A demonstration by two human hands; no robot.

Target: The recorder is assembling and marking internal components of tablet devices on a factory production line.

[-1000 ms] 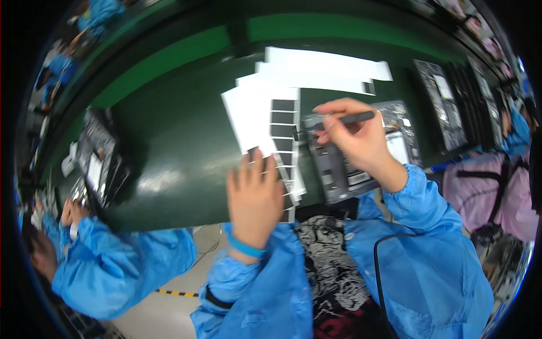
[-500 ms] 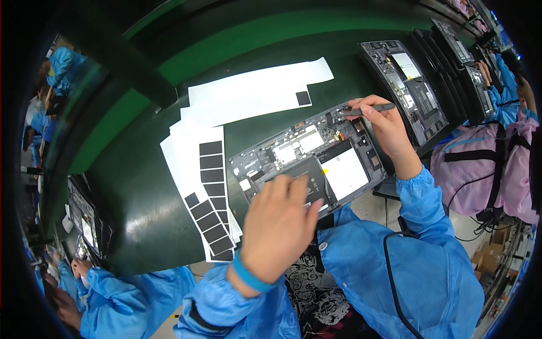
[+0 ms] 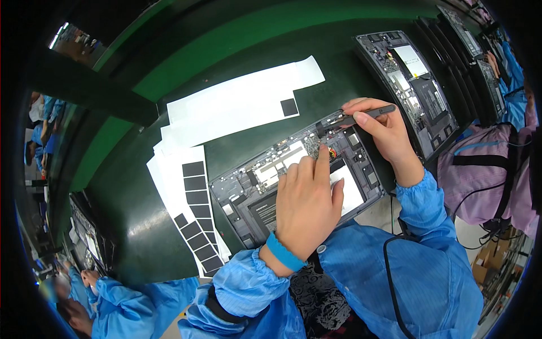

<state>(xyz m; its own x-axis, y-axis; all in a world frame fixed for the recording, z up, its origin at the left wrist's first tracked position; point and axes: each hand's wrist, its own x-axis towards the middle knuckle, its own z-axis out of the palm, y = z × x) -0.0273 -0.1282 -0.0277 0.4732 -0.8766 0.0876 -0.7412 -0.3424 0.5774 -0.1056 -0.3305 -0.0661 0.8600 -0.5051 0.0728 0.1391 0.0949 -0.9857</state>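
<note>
Left hand (image 3: pixel 307 206) flat, fingers spread, pressing opened laptop (image 3: pixel 248 195) on table (image 3: pixel 141 220); right hand (image 3: pixel 381 130) gripping dark tool (image 3: pixel 370 113) above it.

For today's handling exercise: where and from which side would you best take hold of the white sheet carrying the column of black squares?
Probably its bare left margin, coming from the left over the green mat. The sheet lies flat, the black squares fill its right strip, and the opened device under the left hand crowds that side.
</note>
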